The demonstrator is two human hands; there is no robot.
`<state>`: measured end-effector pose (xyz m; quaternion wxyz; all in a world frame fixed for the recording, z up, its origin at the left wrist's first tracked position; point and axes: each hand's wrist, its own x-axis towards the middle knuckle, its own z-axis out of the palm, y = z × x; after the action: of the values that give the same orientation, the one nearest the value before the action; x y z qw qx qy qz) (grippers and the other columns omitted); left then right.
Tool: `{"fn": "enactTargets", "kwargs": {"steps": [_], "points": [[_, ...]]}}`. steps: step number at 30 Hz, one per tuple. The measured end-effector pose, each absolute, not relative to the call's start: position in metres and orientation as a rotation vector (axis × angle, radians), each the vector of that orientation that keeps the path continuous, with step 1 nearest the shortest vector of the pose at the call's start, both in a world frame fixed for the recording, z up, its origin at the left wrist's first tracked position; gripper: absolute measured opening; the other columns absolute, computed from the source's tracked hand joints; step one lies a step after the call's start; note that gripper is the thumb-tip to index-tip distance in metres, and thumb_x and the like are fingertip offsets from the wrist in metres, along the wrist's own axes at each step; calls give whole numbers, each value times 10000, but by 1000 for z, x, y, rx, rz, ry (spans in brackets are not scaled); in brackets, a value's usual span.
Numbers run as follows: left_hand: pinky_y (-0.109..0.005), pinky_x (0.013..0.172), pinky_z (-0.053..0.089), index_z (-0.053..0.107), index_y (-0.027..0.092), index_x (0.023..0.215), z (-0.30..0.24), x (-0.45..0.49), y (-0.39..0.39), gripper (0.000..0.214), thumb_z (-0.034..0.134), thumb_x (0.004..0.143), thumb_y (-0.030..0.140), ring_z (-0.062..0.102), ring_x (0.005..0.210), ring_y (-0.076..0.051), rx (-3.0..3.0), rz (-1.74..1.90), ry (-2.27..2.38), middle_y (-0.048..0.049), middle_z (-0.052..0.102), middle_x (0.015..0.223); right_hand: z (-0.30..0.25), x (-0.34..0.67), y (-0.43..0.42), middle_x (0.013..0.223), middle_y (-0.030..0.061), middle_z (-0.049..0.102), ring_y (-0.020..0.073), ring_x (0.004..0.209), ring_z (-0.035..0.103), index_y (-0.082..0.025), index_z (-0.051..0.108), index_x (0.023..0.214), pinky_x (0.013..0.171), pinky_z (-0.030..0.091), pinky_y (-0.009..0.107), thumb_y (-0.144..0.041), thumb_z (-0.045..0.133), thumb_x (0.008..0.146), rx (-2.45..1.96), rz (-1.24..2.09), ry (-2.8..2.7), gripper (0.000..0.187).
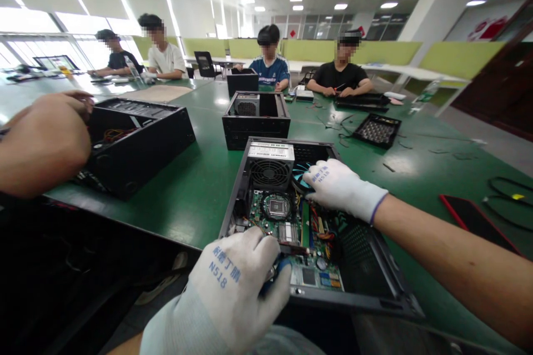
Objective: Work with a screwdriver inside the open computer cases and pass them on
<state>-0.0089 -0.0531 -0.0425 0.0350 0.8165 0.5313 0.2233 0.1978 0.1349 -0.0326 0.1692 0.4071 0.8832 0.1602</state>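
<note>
An open black computer case point(402, 288) lies in front of me, its inside facing up. My right hand point(333, 186), in a white glove, has its fingers curled at the edge of a cooling fan point(300, 175) with blue blades, beside the power supply point(270, 169). At the case's near left edge, my gloved left hand point(239, 283) is closed, thumb towards fingers; a bit of something blue shows there, too hidden to name. Between the hands, the green motherboard point(308, 276) shows a bare processor socket point(277, 207) and a memory stick point(306, 224).
At left, another person's bare hand point(50, 133) reaches over a second black case point(141, 161). A third case point(256, 130) stands beyond mine. A black panel point(378, 130), a red-edged black object point(478, 224) and cables point(506, 199) lie at right. Several people sit across the green table point(187, 199).
</note>
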Motion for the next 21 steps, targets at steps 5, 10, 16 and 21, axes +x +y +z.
{"fn": "enactTargets", "kwargs": {"steps": [5,10,16,21], "points": [[-358,673,499,555,237,942,-39,-10,-53,85,544,912,316,624,777,-219,2472,648,1630,-34,604,887,-34,212,129,998,154,721,306,961,630,-171,719,984,786,407,376,-519,597,900,1234,489,2694,379],[-376,794,548,574,241,1157,-26,-12,-33,210,510,958,269,646,905,-235,2657,419,1511,-75,602,1083,-35,219,125,987,157,711,280,932,616,-158,715,975,797,386,368,-597,448,966,1361,433,2798,514],[-423,931,545,542,179,1303,-17,4,32,344,488,978,278,662,1056,-284,2599,-129,1579,-143,615,1195,-35,224,123,945,126,719,259,908,630,-150,717,1017,790,398,340,-578,487,962,1439,372,2949,489],[-384,929,560,536,105,1285,-33,21,91,449,619,866,241,687,1097,-303,2472,-474,1551,-169,686,1199,-34,226,124,945,123,721,251,900,633,-145,716,1006,786,405,332,-577,512,951,1500,274,2990,481]]}}
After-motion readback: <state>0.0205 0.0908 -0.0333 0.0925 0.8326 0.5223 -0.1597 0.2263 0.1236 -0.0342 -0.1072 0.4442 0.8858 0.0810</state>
